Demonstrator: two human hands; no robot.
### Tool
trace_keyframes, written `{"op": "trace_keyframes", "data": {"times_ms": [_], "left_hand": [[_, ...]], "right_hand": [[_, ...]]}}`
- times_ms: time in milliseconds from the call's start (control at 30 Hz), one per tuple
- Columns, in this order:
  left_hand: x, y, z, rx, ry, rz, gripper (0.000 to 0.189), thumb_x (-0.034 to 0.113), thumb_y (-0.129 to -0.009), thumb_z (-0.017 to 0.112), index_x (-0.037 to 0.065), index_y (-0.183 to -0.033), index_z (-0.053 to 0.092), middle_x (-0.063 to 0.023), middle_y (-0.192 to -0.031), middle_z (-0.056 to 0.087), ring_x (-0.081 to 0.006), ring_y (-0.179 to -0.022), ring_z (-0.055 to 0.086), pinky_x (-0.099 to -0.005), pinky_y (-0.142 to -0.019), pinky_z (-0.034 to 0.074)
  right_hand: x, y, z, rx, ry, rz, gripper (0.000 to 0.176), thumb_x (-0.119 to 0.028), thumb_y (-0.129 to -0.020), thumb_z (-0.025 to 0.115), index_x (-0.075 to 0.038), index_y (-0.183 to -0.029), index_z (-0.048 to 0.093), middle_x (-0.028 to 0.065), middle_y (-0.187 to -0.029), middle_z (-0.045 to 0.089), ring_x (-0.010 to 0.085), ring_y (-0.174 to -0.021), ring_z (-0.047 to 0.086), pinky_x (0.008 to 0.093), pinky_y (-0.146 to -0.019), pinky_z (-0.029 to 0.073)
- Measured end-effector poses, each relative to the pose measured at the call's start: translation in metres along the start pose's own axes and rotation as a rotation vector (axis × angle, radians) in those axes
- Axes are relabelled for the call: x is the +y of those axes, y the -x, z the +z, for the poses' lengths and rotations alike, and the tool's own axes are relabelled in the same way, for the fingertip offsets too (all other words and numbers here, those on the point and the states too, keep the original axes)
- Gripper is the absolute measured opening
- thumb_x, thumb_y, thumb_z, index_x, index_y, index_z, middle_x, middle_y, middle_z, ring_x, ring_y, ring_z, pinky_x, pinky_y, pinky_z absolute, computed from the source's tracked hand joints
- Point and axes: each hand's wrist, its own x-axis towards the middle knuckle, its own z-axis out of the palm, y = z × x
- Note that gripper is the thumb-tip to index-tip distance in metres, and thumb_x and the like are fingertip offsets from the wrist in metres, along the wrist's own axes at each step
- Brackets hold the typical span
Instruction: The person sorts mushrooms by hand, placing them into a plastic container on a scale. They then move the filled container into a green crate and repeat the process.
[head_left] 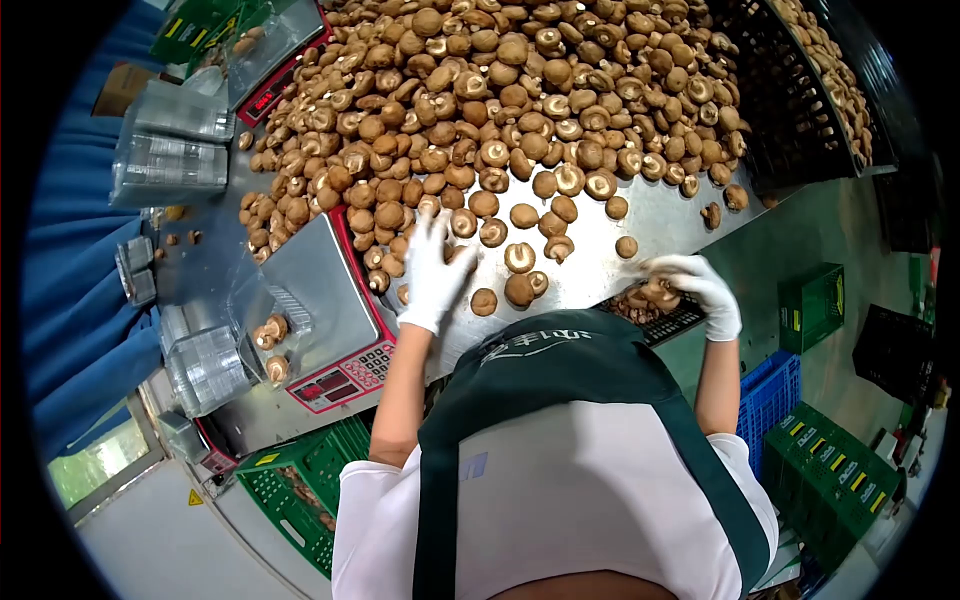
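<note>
Many brown mushrooms (480, 90) are heaped on the metal table (660, 220), with loose ones at the near side. My left hand (436, 275), in a white glove, has its fingers spread at the heap's near edge, touching or close to the mushrooms there. My right hand (700, 290), also gloved, is curled round a mushroom (657, 293) above a black crate (675, 325) at the table's near edge. On the red-edged scale (320, 290) to the left lies a clear tray (270, 310) with a few mushrooms in it.
Stacked clear trays (170, 165) stand at the far left, and another stack (207, 370) below them. A second scale (268, 100) is at the upper left. A black crate (790, 120) of mushrooms borders the heap's right. Green crates (830, 480) and a blue crate (767, 400) sit lower right.
</note>
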Motion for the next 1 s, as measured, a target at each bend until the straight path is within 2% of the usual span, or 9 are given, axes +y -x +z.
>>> {"op": "trace_keyframes", "data": {"times_ms": [67,200,233,367,433,500,600,800,1000], "left_hand": [[-0.012,-0.01,-0.002,0.016,-0.116,-0.05,0.066,0.04,-0.077,0.069,0.011,-0.133,0.047,-0.0168,-0.146,0.031,-0.0338,-0.132,0.033,-0.0418,-0.108,0.028],[-0.02,-0.019,0.028,-0.14,-0.348,-0.061,0.09,0.062,-0.07,0.065,0.014,-0.141,0.036,-0.0154,-0.15,0.024,-0.033,-0.136,0.026,-0.063,-0.106,0.013],[-0.011,-0.015,0.034,-0.13,-0.457,-0.047,0.09,0.063,-0.069,0.065,0.017,-0.141,0.035,-0.0144,-0.15,0.024,-0.0331,-0.137,0.023,-0.0624,-0.107,0.011],[-0.006,-0.005,0.041,-0.106,-0.47,0.176,0.085,0.059,-0.071,0.064,0.014,-0.138,0.039,-0.0137,-0.147,0.029,-0.036,-0.134,0.026,-0.0615,-0.107,0.011],[-0.004,0.012,0.042,-0.118,-0.447,0.265,0.082,0.054,-0.07,0.066,0.014,-0.137,0.04,-0.0137,-0.146,0.03,-0.0381,-0.133,0.027,-0.0616,-0.106,0.013],[-0.002,0.03,0.041,-0.1,-0.421,0.261,0.08,0.043,-0.07,0.069,0.015,-0.138,0.039,-0.0141,-0.145,0.03,-0.0396,-0.132,0.026,-0.0616,-0.106,0.016],[-0.005,0.059,0.032,-0.158,-0.398,0.279,0.075,0.038,-0.071,0.069,0.017,-0.138,0.04,-0.0147,-0.145,0.03,-0.042,-0.133,0.024,-0.0595,-0.105,0.02],[-0.034,0.099,0.027,-0.097,-0.264,0.213,0.052,0.028,-0.076,0.066,0.015,-0.125,0.053,-0.015,-0.143,0.034,-0.0345,-0.13,0.033,-0.0535,-0.104,0.025],[-0.025,0.074,0.042,0.065,-0.029,0.078,0.043,0.031,-0.075,0.068,0.017,-0.115,0.06,-0.0113,-0.14,0.04,-0.0298,-0.128,0.037,-0.0533,-0.105,0.019]], "right_hand": [[0.007,0.011,-0.02,0.209,-0.022,-0.001,0.041,-0.028,-0.084,0.055,0.005,-0.107,0.061,0.0161,-0.111,0.063,0.0253,-0.105,0.06,0.0346,-0.095,0.043],[-0.001,-0.015,-0.013,0.569,-0.119,-0.033,0.028,-0.018,-0.087,0.057,0.004,-0.104,0.063,0.0103,-0.101,0.065,0.0166,-0.092,0.062,0.028,-0.084,0.047],[-0.009,-0.029,0.001,0.625,-0.058,-0.025,0.026,-0.017,-0.085,0.059,0.003,-0.101,0.065,0.0085,-0.096,0.067,0.0151,-0.087,0.063,0.027,-0.081,0.049],[0.004,-0.088,0.052,0.351,0.52,-0.03,0.022,-0.01,-0.077,0.064,-0.01,-0.098,0.07,0.0074,-0.092,0.067,0.0181,-0.084,0.063,0.0284,-0.073,0.049],[0.018,-0.116,0.07,0.213,1.096,-0.297,0.024,-0.007,-0.072,0.063,-0.012,-0.095,0.07,0.0076,-0.102,0.065,0.0229,-0.094,0.06,0.0339,-0.078,0.049],[0.032,-0.137,0.082,0.198,1.285,-0.365,0.031,-0.004,-0.069,0.061,-0.013,-0.097,0.069,0.0101,-0.119,0.057,0.0296,-0.113,0.05,0.0441,-0.098,0.038],[0.03,-0.152,0.074,0.096,1.406,-0.299,0.04,-0.004,-0.069,0.062,-0.013,-0.108,0.066,0.0152,-0.124,0.051,0.0318,-0.118,0.046,0.0493,-0.105,0.031],[0.02,-0.151,0.072,0.007,1.442,-0.318,0.03,-0.012,-0.077,0.058,-0.011,-0.106,0.067,0.0149,-0.118,0.053,0.0317,-0.114,0.048,0.0483,-0.099,0.036],[0.02,-0.163,0.08,0.033,1.466,-0.299,0.028,-0.012,-0.074,0.06,-0.011,-0.101,0.067,0.0146,-0.118,0.053,0.0325,-0.109,0.05,0.0457,-0.091,0.04]]}}
